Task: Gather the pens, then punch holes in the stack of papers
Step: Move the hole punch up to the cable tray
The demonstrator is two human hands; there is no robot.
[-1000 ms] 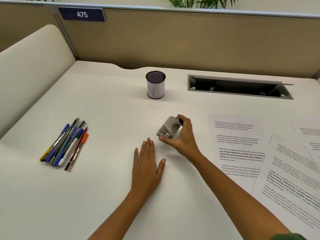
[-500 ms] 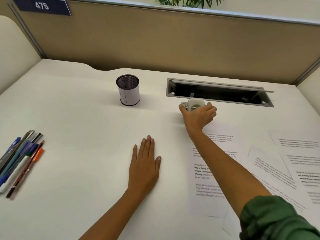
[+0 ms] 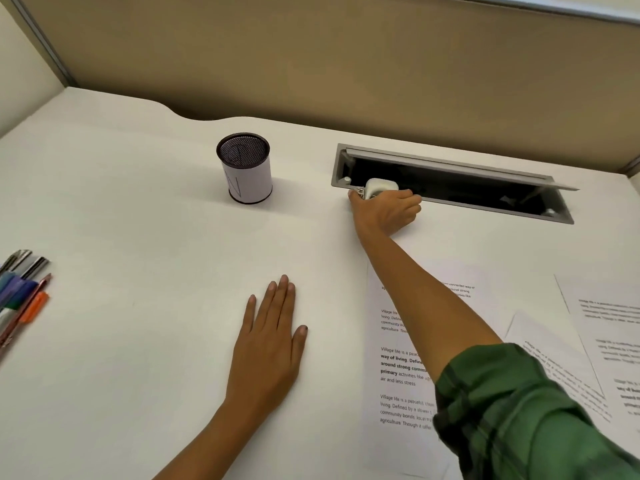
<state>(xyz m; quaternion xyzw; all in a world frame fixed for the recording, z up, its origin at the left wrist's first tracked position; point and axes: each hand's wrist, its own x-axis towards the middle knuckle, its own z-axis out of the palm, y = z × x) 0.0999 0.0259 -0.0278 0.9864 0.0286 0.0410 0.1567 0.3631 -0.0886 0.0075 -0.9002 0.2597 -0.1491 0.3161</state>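
Moved since earlier: my right hand (image 3: 386, 211) has carried the hole punch (image 3: 375, 188) from the middle of the desk (image 3: 138, 202) out to the far cable tray (image 3: 450, 183); the pens have slid toward the left edge of view.
Right hand: arm stretched far across the desk, fingers curled shut around the hole punch, gripping it from the near side.
Hole punch: pale grey, at the near left lip of the cable tray opening, mostly covered by my fingers; whether it rests on the desk I cannot tell.
Left hand (image 3: 268, 344): flat on the desk, palm down, fingers together and thumb out, holding nothing.
Pens (image 3: 20, 296): loose bundle lying on the desk at the far left, partly cut off by the frame; an orange cap shows on the right side of the bundle.
Pen cup (image 3: 245, 168): black mesh with a white paper wrap, upright, left of the cable tray, well apart from the pens.
Papers (image 3: 401, 362): printed sheets spread loosely on the right, overlapping, under my right forearm.
Sleeve (image 3: 512, 410): green, rolled, near right.
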